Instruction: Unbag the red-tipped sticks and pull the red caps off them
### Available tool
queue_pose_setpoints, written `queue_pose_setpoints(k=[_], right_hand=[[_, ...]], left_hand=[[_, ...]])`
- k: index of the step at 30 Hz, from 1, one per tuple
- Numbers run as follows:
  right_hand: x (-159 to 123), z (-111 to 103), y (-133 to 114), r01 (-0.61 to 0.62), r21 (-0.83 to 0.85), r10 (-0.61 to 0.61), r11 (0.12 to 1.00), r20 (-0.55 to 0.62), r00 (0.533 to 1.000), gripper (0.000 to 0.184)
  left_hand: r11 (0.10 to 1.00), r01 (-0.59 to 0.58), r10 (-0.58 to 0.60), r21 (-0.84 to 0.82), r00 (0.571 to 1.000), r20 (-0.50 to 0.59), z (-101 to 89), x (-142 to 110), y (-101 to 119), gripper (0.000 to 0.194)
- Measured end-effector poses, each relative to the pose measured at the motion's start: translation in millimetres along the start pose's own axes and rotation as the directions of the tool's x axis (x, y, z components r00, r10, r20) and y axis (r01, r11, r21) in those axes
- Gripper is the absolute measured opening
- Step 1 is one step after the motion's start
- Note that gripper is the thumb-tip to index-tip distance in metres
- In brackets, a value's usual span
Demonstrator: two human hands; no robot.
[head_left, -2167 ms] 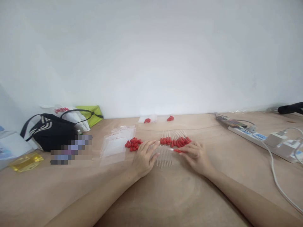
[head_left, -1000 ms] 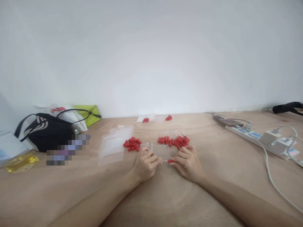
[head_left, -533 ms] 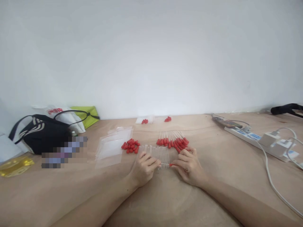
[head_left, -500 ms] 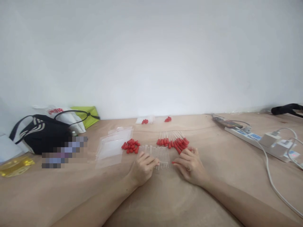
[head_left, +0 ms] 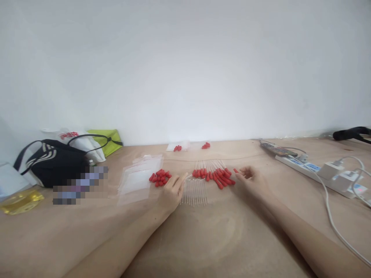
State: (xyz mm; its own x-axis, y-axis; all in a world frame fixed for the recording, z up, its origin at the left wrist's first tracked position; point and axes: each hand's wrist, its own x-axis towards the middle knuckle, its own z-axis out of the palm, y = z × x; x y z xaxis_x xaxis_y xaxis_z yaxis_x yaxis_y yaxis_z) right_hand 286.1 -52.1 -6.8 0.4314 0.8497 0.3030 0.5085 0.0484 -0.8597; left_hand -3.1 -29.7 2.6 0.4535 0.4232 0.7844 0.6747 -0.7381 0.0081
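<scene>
My left hand [head_left: 171, 194] is closed in a pinch on a thin clear glass tube [head_left: 189, 176], held above the upper left end of a row of similar glass tubes [head_left: 197, 192]. My right hand [head_left: 249, 178] pinches a red rubber bulb [head_left: 235, 170], to the right of a fan of tubes fitted with red bulbs [head_left: 218, 177]. These fitted tubes look like glass droppers, bulb ends toward me. Beside my left hand lies a pile of loose red bulbs [head_left: 160, 178]. Part of the tube row is hidden behind my left fingers.
Clear plastic bags [head_left: 139, 179] lie left of the bulbs. Further back are two small groups of red bulbs [head_left: 206, 145], one by a bag. A power strip [head_left: 301, 166] with chargers, cables and a phone [head_left: 279, 150] is on the right; a black bag [head_left: 58, 166] stands left.
My left hand has risen from the tube row with a tube. My right hand has moved right and away from me, off the bulb-fitted droppers, still with a red bulb in its fingers.
</scene>
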Motion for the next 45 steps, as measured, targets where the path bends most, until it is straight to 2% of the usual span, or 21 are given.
queue_pose_setpoints(k=[6, 10, 14, 16, 20, 24, 28, 34, 40, 45], right_hand=[[3.7, -2.3, 4.2, -0.071, -0.168, 0.094, 0.983, 0.134, 0.987, 0.021], [6.1, -0.9, 5.0, -0.091, -0.23, 0.129, 0.969, 0.157, 0.979, 0.019], [7.5, 1.5, 7.4, -0.095, -0.256, 0.138, 0.962, 0.158, 0.978, 0.019], [7.8, 2.4, 9.3, -0.088, -0.27, 0.133, 0.959, 0.152, 0.979, 0.021], [6.9, 3.0, 10.9, -0.075, -0.288, 0.124, 0.955, 0.156, 0.98, 0.022], [3.7, 3.6, 8.6, -0.065, -0.242, 0.116, 0.968, 0.201, 0.973, 0.024], [1.2, 4.2, 6.4, 0.0, -0.208, 0.048, 0.978, 0.225, 0.973, 0.027], [-0.5, 0.9, 4.5, -0.001, -0.249, 0.044, 0.968, 0.165, 0.985, 0.027], [-0.1, 1.4, -12.9, 0.022, -0.311, 0.021, 0.95, 0.135, 0.991, 0.031], [6.2, 7.7, -26.6, -0.011, -0.419, 0.069, 0.908, 0.124, 0.99, 0.035]], left_hand=[[0.998, -0.057, 0.057, -0.022, 0.998, 0.009, -2.1, 1.3, -0.6, 0.026], [0.986, -0.131, 0.14, -0.107, 0.987, 0.084, -4.1, 0.0, 0.2, 0.018], [0.965, -0.124, 0.168, -0.232, 0.969, 0.182, -7.3, -1.7, 1.6, 0.012], [0.957, -0.113, 0.168, -0.268, 0.967, 0.191, -8.2, -2.6, 2.0, 0.012], [0.949, -0.101, 0.163, -0.299, 0.968, 0.19, -8.3, -3.0, 1.9, 0.023], [0.946, -0.065, 0.144, -0.316, 0.962, 0.232, -8.9, -2.0, 1.1, 0.031], [0.944, -0.036, 0.13, -0.327, 0.954, 0.27, -10.0, -2.0, 0.4, 0.037], [0.948, -0.045, 0.126, -0.314, 0.962, 0.242, -14.8, -1.6, 1.5, 0.037], [0.991, -0.054, 0.083, -0.125, 0.966, 0.245, -20.3, 2.4, 9.5, 0.047], [0.999, -0.01, 0.021, -0.042, 0.962, 0.272, -19.7, 3.0, 10.1, 0.042]])
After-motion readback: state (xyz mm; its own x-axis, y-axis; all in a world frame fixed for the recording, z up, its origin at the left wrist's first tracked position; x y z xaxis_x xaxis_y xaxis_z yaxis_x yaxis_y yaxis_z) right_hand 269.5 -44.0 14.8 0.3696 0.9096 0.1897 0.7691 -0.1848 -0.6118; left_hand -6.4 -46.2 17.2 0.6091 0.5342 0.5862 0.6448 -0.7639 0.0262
